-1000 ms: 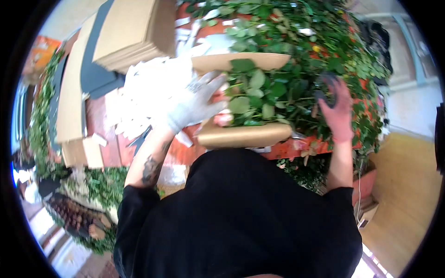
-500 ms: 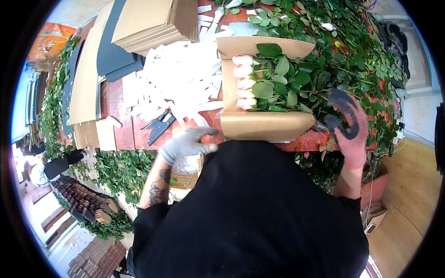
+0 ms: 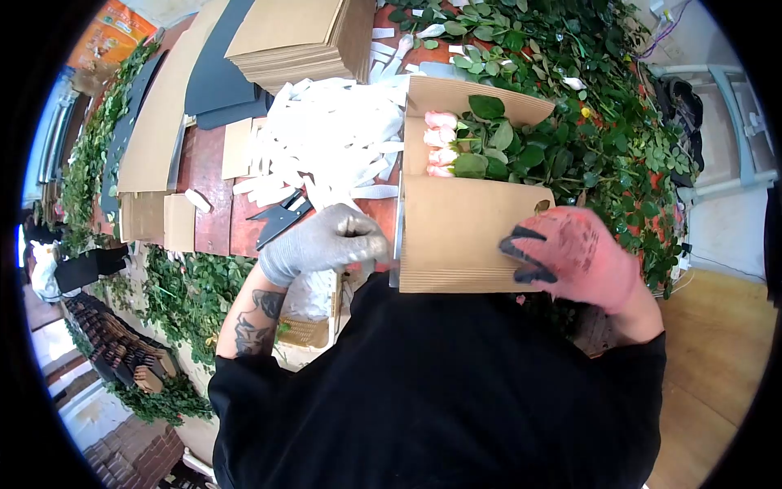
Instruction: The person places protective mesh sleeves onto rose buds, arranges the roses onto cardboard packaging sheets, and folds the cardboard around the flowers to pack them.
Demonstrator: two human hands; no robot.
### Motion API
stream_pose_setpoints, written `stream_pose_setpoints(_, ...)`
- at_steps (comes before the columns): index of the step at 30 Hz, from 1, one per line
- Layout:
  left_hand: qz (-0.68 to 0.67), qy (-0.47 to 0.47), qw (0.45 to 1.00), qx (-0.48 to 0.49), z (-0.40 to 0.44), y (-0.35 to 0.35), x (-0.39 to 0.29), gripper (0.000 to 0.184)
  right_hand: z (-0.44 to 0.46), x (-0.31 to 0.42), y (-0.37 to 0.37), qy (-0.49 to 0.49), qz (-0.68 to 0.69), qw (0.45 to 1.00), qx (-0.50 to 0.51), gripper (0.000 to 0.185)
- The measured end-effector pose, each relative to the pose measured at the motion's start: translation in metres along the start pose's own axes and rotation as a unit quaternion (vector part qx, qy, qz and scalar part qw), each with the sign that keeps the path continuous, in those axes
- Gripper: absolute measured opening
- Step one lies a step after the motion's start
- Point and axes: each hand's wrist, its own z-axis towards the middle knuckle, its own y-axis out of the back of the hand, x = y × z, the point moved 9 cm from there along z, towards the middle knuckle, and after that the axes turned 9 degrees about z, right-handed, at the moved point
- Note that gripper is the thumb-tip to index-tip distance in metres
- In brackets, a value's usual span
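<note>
Pale pink roses (image 3: 441,138) with leafy green stems lie in a brown cardboard wrap (image 3: 464,220), their heads toward its left side. My right hand (image 3: 574,257), in a pink glove with dark fingertips, rests on the right part of the wrap's near flap, thumb and fingers apart. My left hand (image 3: 334,244), in a grey glove, is beside the wrap's left edge. Its fingers are curled together; whatever they hold, if anything, is hidden. Just behind that hand lies a black stapler-like tool (image 3: 283,218).
White paper strips (image 3: 326,134) are heaped left of the wrap. Behind them stands a stack of cardboard sheets (image 3: 297,41), with dark sheets (image 3: 216,90) to its left. More leafy stems (image 3: 603,122) cover the table's right side. A basket (image 3: 308,332) sits below the near edge.
My right hand has moved left and nearer me, from the stems onto the wrap's near flap. That flap now shows broader and hides some roses. My left hand has curled its fingers beside the wrap.
</note>
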Motion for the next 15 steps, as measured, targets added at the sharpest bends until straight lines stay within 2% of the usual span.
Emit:
stream_pose_setpoints(1, 0.001, -0.044, 0.998, -0.052, 0.002, 0.016, -0.001, 0.031, 0.011, -0.011, 0.005, -0.063, 0.002, 0.995, 0.073, 0.048)
stream_pose_setpoints(2, 0.004, -0.088, 0.991, -0.105, 0.006, 0.033, -0.003, 0.035, 0.013, -0.019, 0.024, -0.071, -0.062, 0.995, -0.023, 0.045)
stream_pose_setpoints(3, -0.002, -0.114, 0.970, -0.215, 0.013, 0.056, -0.004, 0.046, 0.020, -0.039, 0.036, -0.108, -0.069, 0.989, -0.073, 0.046)
stream_pose_setpoints(4, -0.009, -0.135, 0.938, -0.319, 0.019, 0.076, -0.003, 0.061, 0.023, -0.049, 0.052, -0.113, -0.171, 0.956, -0.209, 0.047)
stream_pose_setpoints(5, -0.008, -0.182, 0.921, -0.343, 0.039, 0.084, -0.002, 0.074, 0.036, -0.069, 0.063, -0.158, -0.180, 0.928, -0.286, 0.044)
stream_pose_setpoints(6, -0.006, -0.230, 0.902, -0.365, 0.057, 0.090, -0.005, 0.088, 0.060, -0.077, 0.077, -0.123, -0.215, 0.907, -0.340, 0.041)
stream_pose_setpoints(8, -0.004, -0.228, 0.911, -0.343, 0.090, 0.081, -0.022, 0.093, 0.072, -0.092, 0.028, 0.126, -0.280, 0.921, -0.239, 0.040)
stream_pose_setpoints(9, 0.096, -0.263, 0.885, -0.371, 0.118, 0.089, -0.012, 0.085, 0.082, -0.088, 0.006, 0.176, -0.248, 0.936, -0.179, 0.044)
stream_pose_setpoints(10, 0.095, -0.264, 0.884, -0.373, 0.118, 0.087, -0.021, 0.085, 0.090, -0.078, -0.016, 0.222, -0.211, 0.945, -0.116, 0.047)
stream_pose_setpoints(12, -0.079, -0.192, 0.927, -0.312, 0.128, 0.085, -0.021, 0.076, 0.110, -0.086, -0.053, 0.140, -0.099, 0.985, 0.021, 0.055)
stream_pose_setpoints(13, -0.089, -0.196, 0.914, -0.343, 0.133, 0.091, -0.014, 0.069, 0.118, -0.089, -0.056, 0.081, -0.053, 0.993, 0.065, 0.060)
stream_pose_setpoints(14, -0.090, -0.196, 0.914, -0.343, 0.138, 0.092, -0.008, 0.069, 0.119, -0.091, -0.060, 0.081, -0.053, 0.993, 0.066, 0.060)
stream_pose_setpoints(15, 0.035, -0.123, 0.912, -0.391, 0.141, 0.096, 0.003, 0.063, 0.120, -0.091, -0.063, 0.104, -0.033, 0.993, 0.042, 0.061)
